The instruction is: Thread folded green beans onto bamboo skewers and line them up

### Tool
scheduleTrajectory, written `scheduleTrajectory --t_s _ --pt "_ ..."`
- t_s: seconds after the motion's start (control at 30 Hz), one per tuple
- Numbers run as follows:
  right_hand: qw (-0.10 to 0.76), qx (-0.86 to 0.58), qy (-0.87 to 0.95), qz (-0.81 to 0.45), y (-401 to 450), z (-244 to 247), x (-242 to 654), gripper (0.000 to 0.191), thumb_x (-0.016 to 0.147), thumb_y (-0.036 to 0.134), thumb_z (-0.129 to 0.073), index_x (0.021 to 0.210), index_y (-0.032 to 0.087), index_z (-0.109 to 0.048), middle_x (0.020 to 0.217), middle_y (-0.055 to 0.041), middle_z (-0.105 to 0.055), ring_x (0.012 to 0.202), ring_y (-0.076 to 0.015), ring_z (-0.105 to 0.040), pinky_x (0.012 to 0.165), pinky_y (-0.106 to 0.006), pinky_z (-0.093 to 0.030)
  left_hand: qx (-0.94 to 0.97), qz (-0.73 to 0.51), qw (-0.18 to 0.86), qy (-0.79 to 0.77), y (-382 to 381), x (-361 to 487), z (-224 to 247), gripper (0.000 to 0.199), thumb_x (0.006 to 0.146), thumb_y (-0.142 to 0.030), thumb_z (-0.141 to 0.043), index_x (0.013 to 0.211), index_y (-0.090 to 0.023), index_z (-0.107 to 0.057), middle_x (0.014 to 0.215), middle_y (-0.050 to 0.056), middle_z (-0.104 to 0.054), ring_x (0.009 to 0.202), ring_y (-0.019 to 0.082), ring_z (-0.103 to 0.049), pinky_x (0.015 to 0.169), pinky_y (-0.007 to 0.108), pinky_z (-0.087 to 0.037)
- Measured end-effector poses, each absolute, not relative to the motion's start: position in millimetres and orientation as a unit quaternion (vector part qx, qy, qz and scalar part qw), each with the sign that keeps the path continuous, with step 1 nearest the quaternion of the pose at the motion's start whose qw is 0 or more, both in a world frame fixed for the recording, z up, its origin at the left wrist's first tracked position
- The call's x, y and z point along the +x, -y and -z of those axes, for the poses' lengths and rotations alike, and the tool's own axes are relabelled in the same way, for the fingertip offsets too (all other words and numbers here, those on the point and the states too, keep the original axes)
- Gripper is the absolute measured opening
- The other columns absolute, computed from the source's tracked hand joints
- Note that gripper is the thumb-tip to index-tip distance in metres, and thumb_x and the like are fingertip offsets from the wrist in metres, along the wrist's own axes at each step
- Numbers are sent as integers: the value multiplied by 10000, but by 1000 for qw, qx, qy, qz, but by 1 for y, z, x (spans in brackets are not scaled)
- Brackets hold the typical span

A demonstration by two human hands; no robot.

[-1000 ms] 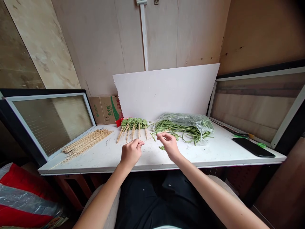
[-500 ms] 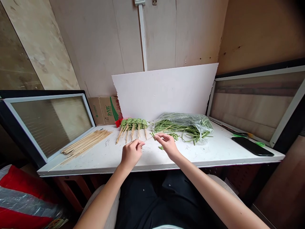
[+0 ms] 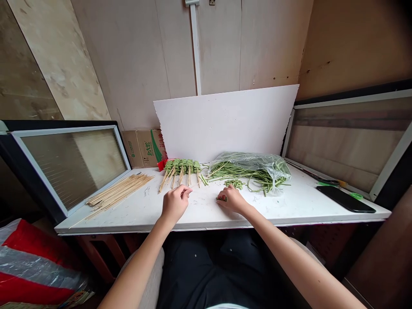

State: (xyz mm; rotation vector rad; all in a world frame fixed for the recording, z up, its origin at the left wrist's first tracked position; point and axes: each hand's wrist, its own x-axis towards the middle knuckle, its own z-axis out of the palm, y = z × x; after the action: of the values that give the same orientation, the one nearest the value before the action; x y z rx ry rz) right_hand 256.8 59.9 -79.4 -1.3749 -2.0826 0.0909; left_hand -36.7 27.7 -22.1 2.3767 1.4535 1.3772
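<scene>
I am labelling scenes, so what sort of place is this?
Probably a small food-preparation corner: loaded skewers, a pile of bare sticks and a plastic bag with long green stalks lie on a white table.

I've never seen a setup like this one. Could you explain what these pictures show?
No machine here: a person works bare-handed. Every picture comes from one camera worn on the head, looking forward and down. On the white table lie, from the left, loose skewers, skewers threaded with green pieces, long green stalks partly in a clear bag, and a black phone. Cut pieces lie in front of the bag. The left hand holds a thin skewer, apparently with green bits near its far end. The right hand is at the table, fingers curled over more cut pieces; whether it pinches one is unclear.
</scene>
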Motion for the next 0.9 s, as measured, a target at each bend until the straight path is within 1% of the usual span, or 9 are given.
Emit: scheduleTrajectory --t_s 0.13,0.33,0.43,0.5,0.57,0.67,0.77,0.83,0.9 --pt "268 -569 777 1 -59 84 250 104 856 240 -740 866 231 -844 832 -120 -764 968 -336 -576 776 -375 -402 772 -440 17 -458 -28 -36 22 176 986 -274 -606 877 -235 -738 754 15 -763 715 186 -700 720 274 -482" --pt "186 -592 777 107 -52 83 236 240 989 165 -575 885 169 -792 999 -174 -739 1061 -326 -547 815 -377 -374 779 -434 4 -452 -29 -35 27 158 971 -242 -620 865 -242 -738 774 5 -770 717 183 -700 710 271 -482" --pt "179 -582 783 128 -52 86 235 256 1005 116 -515 924 157 -755 1040 -185 -724 1067 -318 -539 841 -383 -366 782 -431 3 -451 -29 -35 28 158 974 -239 -620 871 -243 -739 774 4 -770 716 183 -702 710 273 -484" --pt "210 -574 784 111 -54 87 238 250 994 84 -505 946 165 -736 1046 -169 -726 1069 -310 -540 848 -383 -365 782 -432 1 -449 -29 -35 29 158 976 -247 -621 872 -244 -741 766 4 -767 715 183 -702 709 273 -486" --pt "263 -568 777 70 -57 85 243 229 989 88 -514 953 178 -721 1005 -142 -736 1055 -303 -549 838 -378 -374 782 -436 0 -445 -30 -36 29 159 978 -251 -620 878 -246 -744 764 5 -767 714 181 -702 704 271 -486" --pt "375 -545 750 -27 -61 77 251 127 976 188 -593 1045 200 -700 945 -100 -745 1025 -294 -577 821 -371 -412 780 -445 -1 -441 -33 -37 29 161 982 -253 -617 886 -245 -746 760 8 -766 716 181 -704 695 268 -486" --pt "488 -498 700 -153 -62 63 254 265 940 369 -674 1152 212 -693 971 -84 -742 968 -274 -622 804 -373 -463 775 -456 -1 -437 -34 -38 29 159 988 -267 -618 896 -242 -746 781 12 -774 718 180 -707 682 267 -486" --pt "528 -470 666 -238 -58 52 252 339 918 486 -692 1110 209 -722 1002 -92 -743 928 -258 -642 778 -370 -485 774 -463 -4 -432 -33 -37 29 160 992 -272 -618 898 -237 -742 789 11 -776 716 177 -706 679 267 -486" --pt "543 -442 641 -315 -49 41 247 381 889 564 -717 1028 210 -740 1034 -97 -752 935 -250 -656 766 -360 -497 775 -465 -11 -427 -32 -36 29 159 993 -263 -616 894 -234 -738 789 9 -775 710 175 -702 681 267 -484"
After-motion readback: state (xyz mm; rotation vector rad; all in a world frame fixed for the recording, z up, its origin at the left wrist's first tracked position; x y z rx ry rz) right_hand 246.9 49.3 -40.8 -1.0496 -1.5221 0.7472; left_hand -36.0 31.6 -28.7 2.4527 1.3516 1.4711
